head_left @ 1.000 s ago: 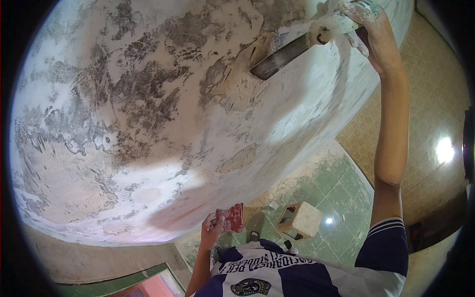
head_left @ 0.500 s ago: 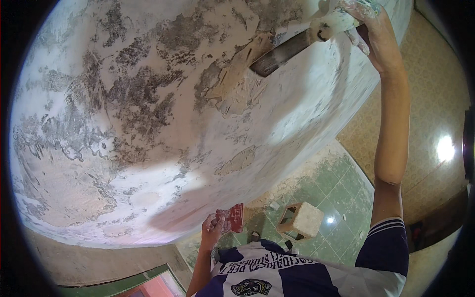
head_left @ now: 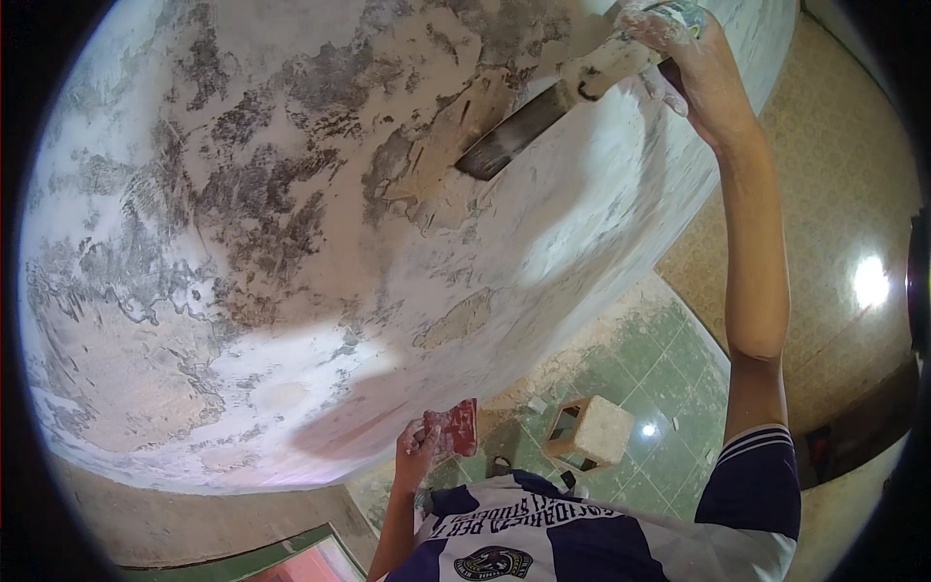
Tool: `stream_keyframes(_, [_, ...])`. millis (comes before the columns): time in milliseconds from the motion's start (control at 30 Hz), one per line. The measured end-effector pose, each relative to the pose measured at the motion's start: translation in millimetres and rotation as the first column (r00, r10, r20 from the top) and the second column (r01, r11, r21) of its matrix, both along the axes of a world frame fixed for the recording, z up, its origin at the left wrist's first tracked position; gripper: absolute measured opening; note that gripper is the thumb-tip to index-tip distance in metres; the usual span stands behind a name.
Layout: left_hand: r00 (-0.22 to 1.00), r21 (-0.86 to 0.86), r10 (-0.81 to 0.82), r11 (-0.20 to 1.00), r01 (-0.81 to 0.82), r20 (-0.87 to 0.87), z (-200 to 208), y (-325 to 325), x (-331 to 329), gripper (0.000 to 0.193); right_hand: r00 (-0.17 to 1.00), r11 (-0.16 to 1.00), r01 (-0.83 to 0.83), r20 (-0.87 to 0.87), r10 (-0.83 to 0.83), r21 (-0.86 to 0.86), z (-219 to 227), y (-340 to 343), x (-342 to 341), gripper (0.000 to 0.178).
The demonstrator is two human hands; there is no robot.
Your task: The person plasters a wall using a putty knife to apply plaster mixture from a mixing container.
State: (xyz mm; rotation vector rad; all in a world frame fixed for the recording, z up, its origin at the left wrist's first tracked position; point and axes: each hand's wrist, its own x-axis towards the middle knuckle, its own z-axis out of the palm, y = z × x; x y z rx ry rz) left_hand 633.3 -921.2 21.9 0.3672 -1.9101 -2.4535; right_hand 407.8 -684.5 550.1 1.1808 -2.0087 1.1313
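My right hand point(head_left: 703, 58), dusted with white, is raised high at the upper right. Its fingers are closed round the pale handle of a putty knife point(head_left: 512, 138). The knife's dark blade lies at a slant against the patchy wall point(head_left: 291, 378), beside a rough tan patch where the coating is off. Low in the view, my left hand point(head_left: 415, 448) grips a small red putty spreader point(head_left: 454, 429) by its left side. White smears cover those fingers too, and the spreader is held away from the knife.
Below on the green tiled floor point(head_left: 635, 354) stands a pale, box-like stool point(head_left: 596, 434). Crumbled debris lies along the foot of the wall. A tan patterned surface point(head_left: 844, 184) fills the right side. A green-framed opening point(head_left: 233, 558) shows at the lower left.
My right hand has moved left and slightly down, carrying the putty knife's blade down-left along the wall. My left hand and the red spreader have hardly moved.
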Motion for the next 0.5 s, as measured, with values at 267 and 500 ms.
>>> stream_keyframes(267, [0.999,-0.04,-0.001,0.999,0.0,-0.037,5.6,3.6,-0.9,0.016,0.969,0.999,-0.05,0.241,0.052,-0.016,22.7,18.2,31.2,0.013])
stream_keyframes(500, [0.999,-0.04,0.006,0.999,-0.008,-0.039,8.6,6.5,0.3,0.016,0.994,0.987,-0.101,-0.057,0.095,-0.126,-1.6,7.0,-9.5,0.012])
